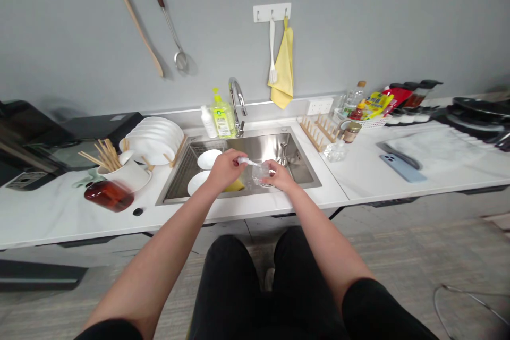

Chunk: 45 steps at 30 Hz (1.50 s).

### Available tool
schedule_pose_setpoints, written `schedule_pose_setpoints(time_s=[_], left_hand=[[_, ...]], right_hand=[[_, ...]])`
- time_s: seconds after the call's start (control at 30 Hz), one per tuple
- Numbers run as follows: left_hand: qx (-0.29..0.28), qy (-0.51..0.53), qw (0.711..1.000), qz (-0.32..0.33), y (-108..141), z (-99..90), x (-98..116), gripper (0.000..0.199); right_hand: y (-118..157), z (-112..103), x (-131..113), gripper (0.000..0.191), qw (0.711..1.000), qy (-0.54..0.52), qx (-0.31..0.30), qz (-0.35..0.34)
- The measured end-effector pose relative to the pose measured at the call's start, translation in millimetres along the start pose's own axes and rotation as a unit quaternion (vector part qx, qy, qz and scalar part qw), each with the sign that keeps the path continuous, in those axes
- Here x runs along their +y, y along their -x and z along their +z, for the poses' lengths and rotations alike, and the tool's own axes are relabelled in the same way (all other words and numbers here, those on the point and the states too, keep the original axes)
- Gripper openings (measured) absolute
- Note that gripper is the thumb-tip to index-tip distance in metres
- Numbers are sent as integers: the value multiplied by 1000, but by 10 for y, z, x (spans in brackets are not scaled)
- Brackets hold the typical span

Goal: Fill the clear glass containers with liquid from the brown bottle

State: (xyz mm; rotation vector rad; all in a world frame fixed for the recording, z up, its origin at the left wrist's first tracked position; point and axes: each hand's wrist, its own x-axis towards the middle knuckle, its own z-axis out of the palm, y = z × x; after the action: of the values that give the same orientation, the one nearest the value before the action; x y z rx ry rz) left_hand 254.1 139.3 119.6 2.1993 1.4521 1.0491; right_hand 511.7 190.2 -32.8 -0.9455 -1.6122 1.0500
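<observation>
Countertop (59,218) of pale veined stone runs below a grey wall (319,21), with a steel sink (274,151) set into it. Both of the person's arms reach forward over the sink, and the hands meet above the basin. A stack of white plates (153,141) stands upright in a rack left of the sink, beside a white cup of chopsticks (123,176) and a dark red jar (108,195). To the right, a wooden dish rack (319,133) and a blue phone (402,168) lie on the counter. A yellow towel (282,64) hangs from a wall hook, next to a white spatula (271,50). Two white plates (198,182) lie in the sink, and a yellow sponge (235,186) sits just below the left hand (225,169). That hand's fingers (235,159) are clenched around a small white brush (247,162), whose tip reaches the mouth of a clear glass (260,173). The right hand (281,176) holds the glass on its side above the basin, its fingers (271,168) curled around the wall of the glass, though the glass hides part of the grip. The brush and glass are touching, right between the two hands.
</observation>
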Motion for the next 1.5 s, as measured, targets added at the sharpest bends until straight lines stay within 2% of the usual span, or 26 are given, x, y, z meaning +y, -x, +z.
schedule_pose_setpoints(time_s=[0.13, 0.23, 0.37, 0.47, 0.57, 0.73, 0.83, 0.93, 1.03, 1.17, 1.27, 1.33, 1.4, 1.5], left_hand=[[-67, -74, 995, 17, -171, 21, 42, 30], [-112, -131, 984, 52, -294, 56, 138, 33], [-187, -202, 956, 98, -444, 169, 315, 36], [-240, -242, 935, 100, -534, 263, 407, 37], [-264, -255, 925, 100, -600, 316, 420, 39], [-291, -230, 915, 157, -652, 312, 329, 47], [-284, -235, 915, 165, -646, 303, 304, 43], [-268, -269, 915, 138, -633, 308, 329, 35], [-283, -255, 912, 154, -638, 314, 352, 29], [-313, -172, 909, 214, -656, 295, 333, 54], [-273, -142, 921, 241, -627, 262, 327, 61], [-218, -165, 939, 208, -582, 247, 346, 55], [-178, -218, 949, 142, -532, 252, 375, 53], [-193, -273, 939, 83, -477, 294, 396, 46]], right_hand=[[20, -4, -64, 71, 1000, 14, -11, -7], [24, -11, -95, 70, 999, 29, -13, -9], [10, -7, -81, 75, 999, 44, -7, -8], [7, -2, -79, 75, 999, 38, -4, -16], [13, -5, -99, 75, 999, 38, 4, -20], [18, -13, -119, 75, 999, 29, -4, -17], [17, -9, -110, 77, 1000, 23, -3, -13], [18, -8, -105, 78, 1000, 23, -3, -10], [20, -12, -112, 75, 1000, 28, -3, -11], [19, -20, -134, 76, 1000, 16, 2, -15], [23, -24, -152, 80, 1000, 11, 9, -14], [29, -25, -159, 78, 1000, 16, 8, -15], [35, -23, -157, 77, 1000, 20, 6, -15], [34, -15, -137, 78, 1000, 11, 5, -10]])
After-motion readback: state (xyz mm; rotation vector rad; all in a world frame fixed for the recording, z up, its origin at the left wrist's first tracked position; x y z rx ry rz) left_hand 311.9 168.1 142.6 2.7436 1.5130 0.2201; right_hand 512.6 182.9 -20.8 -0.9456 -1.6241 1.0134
